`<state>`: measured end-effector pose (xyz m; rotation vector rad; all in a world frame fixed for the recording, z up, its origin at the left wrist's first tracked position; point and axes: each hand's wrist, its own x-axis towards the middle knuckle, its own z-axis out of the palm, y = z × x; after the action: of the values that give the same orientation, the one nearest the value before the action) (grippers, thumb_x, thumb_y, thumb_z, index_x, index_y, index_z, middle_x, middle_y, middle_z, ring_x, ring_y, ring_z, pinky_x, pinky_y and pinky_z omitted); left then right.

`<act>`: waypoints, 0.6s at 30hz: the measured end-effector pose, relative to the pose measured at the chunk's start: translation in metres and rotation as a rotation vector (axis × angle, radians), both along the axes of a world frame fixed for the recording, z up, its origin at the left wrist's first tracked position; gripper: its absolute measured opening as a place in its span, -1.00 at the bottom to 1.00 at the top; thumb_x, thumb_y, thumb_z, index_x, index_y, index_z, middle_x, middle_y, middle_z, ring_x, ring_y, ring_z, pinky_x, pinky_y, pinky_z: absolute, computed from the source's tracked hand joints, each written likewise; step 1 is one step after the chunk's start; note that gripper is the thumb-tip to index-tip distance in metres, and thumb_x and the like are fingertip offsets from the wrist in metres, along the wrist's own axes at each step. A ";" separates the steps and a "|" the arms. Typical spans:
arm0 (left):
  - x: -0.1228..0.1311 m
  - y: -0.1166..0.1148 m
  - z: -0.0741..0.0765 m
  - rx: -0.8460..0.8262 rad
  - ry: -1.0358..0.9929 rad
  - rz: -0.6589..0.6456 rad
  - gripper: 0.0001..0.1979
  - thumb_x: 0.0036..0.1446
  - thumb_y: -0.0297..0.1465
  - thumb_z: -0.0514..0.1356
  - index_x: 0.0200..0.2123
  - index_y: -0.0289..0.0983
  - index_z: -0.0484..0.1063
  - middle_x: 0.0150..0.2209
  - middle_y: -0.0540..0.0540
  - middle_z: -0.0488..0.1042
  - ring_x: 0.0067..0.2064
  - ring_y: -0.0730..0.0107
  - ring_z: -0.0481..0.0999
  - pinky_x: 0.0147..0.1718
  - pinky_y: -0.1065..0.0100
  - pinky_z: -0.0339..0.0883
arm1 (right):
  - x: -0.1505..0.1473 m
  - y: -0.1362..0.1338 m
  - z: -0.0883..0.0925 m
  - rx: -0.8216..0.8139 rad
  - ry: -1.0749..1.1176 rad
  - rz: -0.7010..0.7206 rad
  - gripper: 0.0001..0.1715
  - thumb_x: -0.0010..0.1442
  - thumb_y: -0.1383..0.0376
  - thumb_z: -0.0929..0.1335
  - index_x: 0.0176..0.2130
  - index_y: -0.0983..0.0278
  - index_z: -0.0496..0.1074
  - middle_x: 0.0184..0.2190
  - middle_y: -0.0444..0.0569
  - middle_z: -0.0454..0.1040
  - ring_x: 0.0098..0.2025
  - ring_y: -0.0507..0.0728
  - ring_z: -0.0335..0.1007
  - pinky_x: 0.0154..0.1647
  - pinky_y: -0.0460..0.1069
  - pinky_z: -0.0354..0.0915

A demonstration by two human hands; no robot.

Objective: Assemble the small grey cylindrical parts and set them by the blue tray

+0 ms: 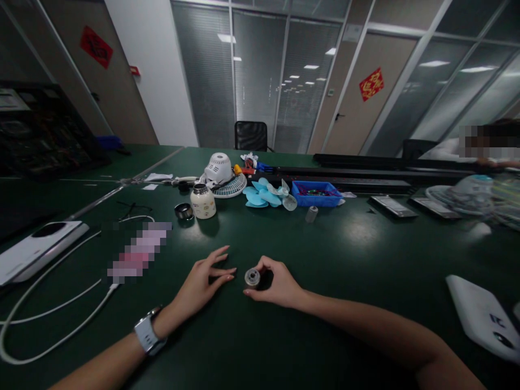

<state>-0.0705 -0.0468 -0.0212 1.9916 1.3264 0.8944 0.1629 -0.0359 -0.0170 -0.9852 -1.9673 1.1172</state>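
Note:
My right hand (280,284) has its thumb and fingers curled around a small cylindrical metal motor (252,278), which stands upright on the green table (341,346). Its round top face points up towards me. To the left of the motor, my left hand (205,281) is open, its fingers apart and holding nothing. A small gap separates those fingertips from the motor. Farther back on the table stands another small greyish cylinder (311,214).
Behind lie a cream bottle (202,201), its dark cap (184,212), a white fan housing (219,169), light-blue fan blades (264,194) and a blue tray (317,201). A cabled phone (140,252) and white devices (38,252) (483,317) flank me. A person (447,151) sits far right.

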 end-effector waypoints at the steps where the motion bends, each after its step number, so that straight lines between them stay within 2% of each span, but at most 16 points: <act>1: -0.003 0.003 -0.004 -0.023 0.039 -0.029 -0.34 0.16 -0.28 0.23 0.27 -0.18 0.03 -0.14 -0.12 0.65 0.23 0.09 0.34 0.21 -0.12 0.09 | 0.005 0.000 0.000 0.009 -0.011 -0.003 -0.58 -0.12 0.17 0.54 -0.32 0.26 0.36 -0.34 -0.11 0.50 -0.31 0.08 0.42 -0.31 -0.03 0.32; 4: -0.009 0.007 -0.013 -0.048 0.073 -0.064 -0.32 0.19 -0.27 0.19 0.29 -0.17 -0.02 -0.10 -0.10 0.63 0.26 0.17 0.29 0.23 -0.06 0.05 | 0.027 0.007 0.000 0.044 -0.047 -0.001 -0.59 -0.07 0.15 0.52 -0.28 0.27 0.38 -0.28 -0.09 0.52 -0.26 0.09 0.45 -0.25 -0.01 0.35; 6: -0.009 0.007 -0.014 -0.056 0.075 -0.065 -0.33 0.19 -0.26 0.19 0.30 -0.16 -0.03 -0.07 -0.09 0.62 0.26 0.19 0.28 0.24 -0.04 0.04 | 0.051 0.020 -0.004 0.091 -0.073 -0.059 -0.62 -0.03 0.14 0.50 -0.27 0.26 0.38 -0.25 -0.06 0.53 -0.22 0.10 0.46 -0.19 0.02 0.37; 10: -0.008 0.005 -0.013 -0.068 0.074 -0.061 -0.34 0.20 -0.25 0.18 0.29 -0.16 -0.02 -0.08 -0.06 0.62 0.26 0.22 0.30 0.24 -0.03 0.05 | 0.117 0.068 -0.017 0.232 -0.104 -0.402 -0.64 -0.03 0.11 0.47 -0.30 0.27 0.37 -0.30 -0.03 0.54 -0.23 0.13 0.48 -0.14 0.06 0.37; 14: -0.006 0.005 -0.011 -0.053 0.078 -0.050 -0.36 0.20 -0.24 0.18 0.28 -0.16 0.01 -0.09 -0.06 0.63 0.23 0.20 0.33 0.22 -0.02 0.10 | 0.185 0.124 -0.030 0.268 -0.124 -0.770 -0.52 -0.11 0.02 0.47 -0.30 0.26 0.36 -0.35 0.01 0.55 -0.31 0.16 0.50 -0.23 0.06 0.41; 16: -0.005 0.006 -0.010 -0.049 0.074 -0.052 -0.36 0.19 -0.24 0.18 0.27 -0.16 0.01 -0.09 -0.07 0.63 0.23 0.19 0.34 0.21 -0.03 0.11 | 0.207 0.143 -0.035 0.277 -0.131 -0.885 -0.47 -0.16 -0.02 0.48 -0.31 0.26 0.34 -0.36 0.04 0.55 -0.33 0.18 0.50 -0.27 0.06 0.42; 18: -0.005 0.007 -0.011 -0.050 0.072 -0.054 -0.35 0.18 -0.25 0.19 0.27 -0.16 0.01 -0.10 -0.07 0.64 0.23 0.19 0.34 0.22 -0.03 0.10 | 0.220 0.152 -0.039 0.291 -0.139 -0.925 -0.44 -0.17 -0.05 0.47 -0.30 0.25 0.34 -0.36 0.05 0.55 -0.33 0.19 0.51 -0.28 0.07 0.42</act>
<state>-0.0755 -0.0403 -0.0320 2.0286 1.3144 0.7642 0.3832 0.1160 -0.0562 -1.5813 -1.4080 0.2433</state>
